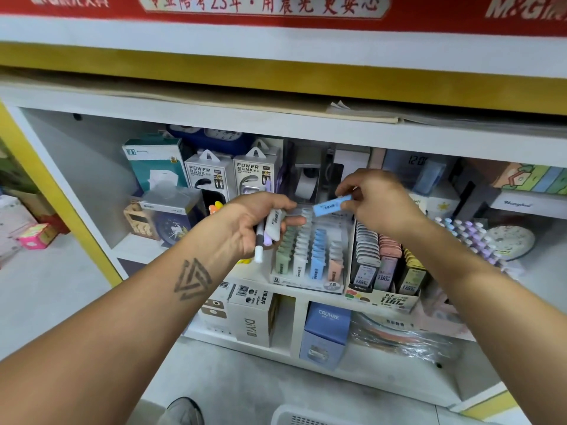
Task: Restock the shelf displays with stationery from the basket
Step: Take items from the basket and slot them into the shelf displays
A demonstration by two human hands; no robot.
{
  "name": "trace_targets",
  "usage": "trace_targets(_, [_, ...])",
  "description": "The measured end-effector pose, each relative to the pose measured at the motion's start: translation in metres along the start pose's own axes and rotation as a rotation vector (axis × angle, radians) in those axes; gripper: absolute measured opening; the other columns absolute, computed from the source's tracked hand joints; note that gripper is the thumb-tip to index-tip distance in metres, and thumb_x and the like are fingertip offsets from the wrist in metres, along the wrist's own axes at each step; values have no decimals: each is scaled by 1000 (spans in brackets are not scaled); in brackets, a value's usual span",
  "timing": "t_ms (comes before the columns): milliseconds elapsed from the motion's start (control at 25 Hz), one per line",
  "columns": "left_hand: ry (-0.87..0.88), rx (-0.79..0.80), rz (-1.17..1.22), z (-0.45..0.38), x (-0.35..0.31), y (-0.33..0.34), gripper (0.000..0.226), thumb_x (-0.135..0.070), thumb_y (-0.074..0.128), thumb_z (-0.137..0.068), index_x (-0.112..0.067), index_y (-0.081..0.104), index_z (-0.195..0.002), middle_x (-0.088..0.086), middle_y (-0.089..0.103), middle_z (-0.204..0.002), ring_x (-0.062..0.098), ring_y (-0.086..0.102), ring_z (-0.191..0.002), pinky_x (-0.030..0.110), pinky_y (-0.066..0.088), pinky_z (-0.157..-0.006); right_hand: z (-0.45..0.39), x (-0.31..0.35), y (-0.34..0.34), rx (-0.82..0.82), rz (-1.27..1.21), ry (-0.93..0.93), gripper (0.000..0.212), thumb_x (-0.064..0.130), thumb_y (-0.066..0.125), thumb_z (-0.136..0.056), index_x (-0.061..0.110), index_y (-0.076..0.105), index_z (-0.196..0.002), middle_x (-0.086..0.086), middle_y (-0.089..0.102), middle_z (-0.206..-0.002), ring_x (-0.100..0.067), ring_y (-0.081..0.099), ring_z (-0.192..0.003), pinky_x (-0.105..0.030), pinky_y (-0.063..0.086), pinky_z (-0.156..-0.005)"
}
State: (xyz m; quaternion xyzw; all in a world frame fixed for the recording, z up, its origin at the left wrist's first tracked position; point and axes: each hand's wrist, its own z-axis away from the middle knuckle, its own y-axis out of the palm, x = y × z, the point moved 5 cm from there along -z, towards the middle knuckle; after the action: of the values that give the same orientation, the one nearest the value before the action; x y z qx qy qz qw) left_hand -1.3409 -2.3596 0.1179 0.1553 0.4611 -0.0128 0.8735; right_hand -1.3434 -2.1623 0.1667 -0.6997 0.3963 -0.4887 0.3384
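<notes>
Basket (294, 417) cut off; hands' (372, 199) items half-hidden.

We read "POWER BANK" on two white hanging boxes (211, 176) far back, "CRUHRE" on a blue cardboard box (326, 332) below, "DIY" on a white carton (251, 314), and "2B" on the pastel lead-case display tray (331, 285).

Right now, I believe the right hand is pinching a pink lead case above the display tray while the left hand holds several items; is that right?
Not quite: the case the right hand pinches is a blue lead case, not pink, as the head view shows. It is above the display tray, and the left hand does hold several items.
</notes>
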Motion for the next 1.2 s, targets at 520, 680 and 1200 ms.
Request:
trace_targets(520, [10,-17,17,1,-2,-7,6,-8,57,-92,-8,52,-90,14,70,-82,9,44,-34,13,35,-33,-12,11,52,154,205,-109,19,4,53,-93,10,71,-95,-8,67,-90,-29,64,-88,-32,48,-73])
trace_targets(680, [13,-18,49,1,-2,-7,6,-6,57,-92,-6,51,-93,16,69,-83,10,47,-32,14,36,-32,-13,11,57,268,275,23,19,5,53,-94,8,70,-102,-12,70,-99,-29,65,-96,-34,53,-87])
trace_targets(1200, [-9,1,206,0,-1,-2,10,-12,60,-89,-11,55,-80,6,60,-67,10,45,-44,15,38,-38,3,23,58,292,386,-170,34,0,55,-93,15,66,-121,-3,63,-122,-24,63,-107,-33,53,-91])
